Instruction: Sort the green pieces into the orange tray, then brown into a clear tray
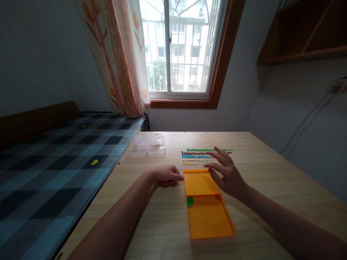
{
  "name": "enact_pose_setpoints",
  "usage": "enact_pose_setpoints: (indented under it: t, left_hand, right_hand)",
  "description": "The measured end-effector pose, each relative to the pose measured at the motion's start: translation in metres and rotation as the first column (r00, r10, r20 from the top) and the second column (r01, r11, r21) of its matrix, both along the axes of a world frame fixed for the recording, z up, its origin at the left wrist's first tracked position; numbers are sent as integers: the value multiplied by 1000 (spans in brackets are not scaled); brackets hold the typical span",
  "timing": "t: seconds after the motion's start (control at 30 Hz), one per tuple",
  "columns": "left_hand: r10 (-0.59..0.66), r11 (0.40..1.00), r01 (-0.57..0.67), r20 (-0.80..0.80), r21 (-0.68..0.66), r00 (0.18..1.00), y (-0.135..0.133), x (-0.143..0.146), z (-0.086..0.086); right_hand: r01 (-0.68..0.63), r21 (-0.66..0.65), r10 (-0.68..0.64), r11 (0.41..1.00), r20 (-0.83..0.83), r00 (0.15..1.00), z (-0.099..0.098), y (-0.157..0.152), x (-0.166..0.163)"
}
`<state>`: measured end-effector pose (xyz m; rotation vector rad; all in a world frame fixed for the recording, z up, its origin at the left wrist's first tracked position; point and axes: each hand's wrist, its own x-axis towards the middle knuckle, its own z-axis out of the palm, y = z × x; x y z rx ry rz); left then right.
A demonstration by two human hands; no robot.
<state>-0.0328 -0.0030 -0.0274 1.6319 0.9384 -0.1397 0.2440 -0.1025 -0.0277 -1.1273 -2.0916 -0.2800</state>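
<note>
Hovering beside an orange tray (pixel 208 220)

Its near compartment holds green pieces (pixel 190 201) in the far left corner. Just beyond it, tiny coloured pieces (pixel 193 157) lie in rows crosswise to its length. Spread, the right hand (pixel 230 175) hangs at its far right edge, nearer those rows. The left hand (pixel 166 174) is beside its left edge; I cannot tell its grip.

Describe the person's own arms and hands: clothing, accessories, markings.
The left forearm and right forearm are slender and bare, with no sleeve in view. The left hand and right hand wear no gloves. No watch or bracelet shows; small markings can't be made out.
</note>
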Motion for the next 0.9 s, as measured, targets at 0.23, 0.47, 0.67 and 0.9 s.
enact_pose_setpoints:
  t: [0.23, 0.47, 0.67, 0.9]
  left_hand:
    - [1, 1000, -1, 7, 0, 1000, 1, 0, 0]
    - [18, 1000, -18, 9, -3, 1000, -1, 0, -1]
    - [20, 1000, -19, 37, -17, 999, -2, -1, -2]
    - [10, 1000, -10, 30, -27, 999, -1, -1, -3]
  right_hand:
    - [252, -301, -213, 919, 158, 964, 15, 93, 2]
    - [297, -476, -169, 828, 294, 941, 3, 148, -28]
    - [327, -505, -166, 799, 338, 927, -6, 166, -47]
    - [335, -476, -175, 814, 349, 921, -7, 176, -60]
